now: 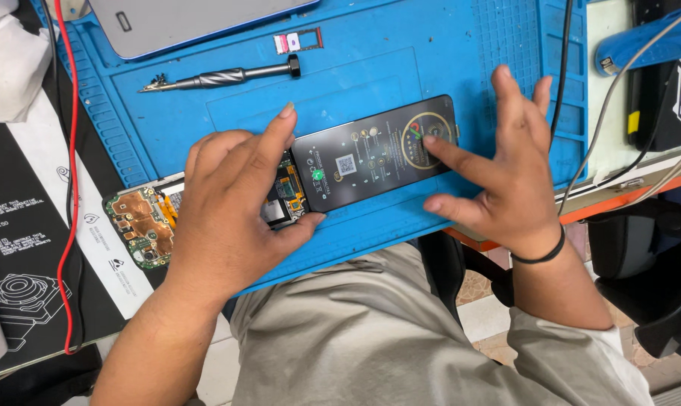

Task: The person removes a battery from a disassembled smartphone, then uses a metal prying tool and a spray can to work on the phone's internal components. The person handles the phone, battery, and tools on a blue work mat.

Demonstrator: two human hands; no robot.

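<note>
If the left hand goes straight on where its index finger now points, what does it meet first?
Probably the screwdriver. The left hand points up across the blue mat, bare until that tool's handle end; the exact line is uncertain.

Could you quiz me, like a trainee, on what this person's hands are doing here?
1. True or false: the left hand rests on the opened phone.
2. What does the right hand press with a fingertip? A) the black battery B) the screwdriver C) the red cable
3. What colour is the work mat under the phone?

Key: 1 true; 2 A; 3 blue.
</note>
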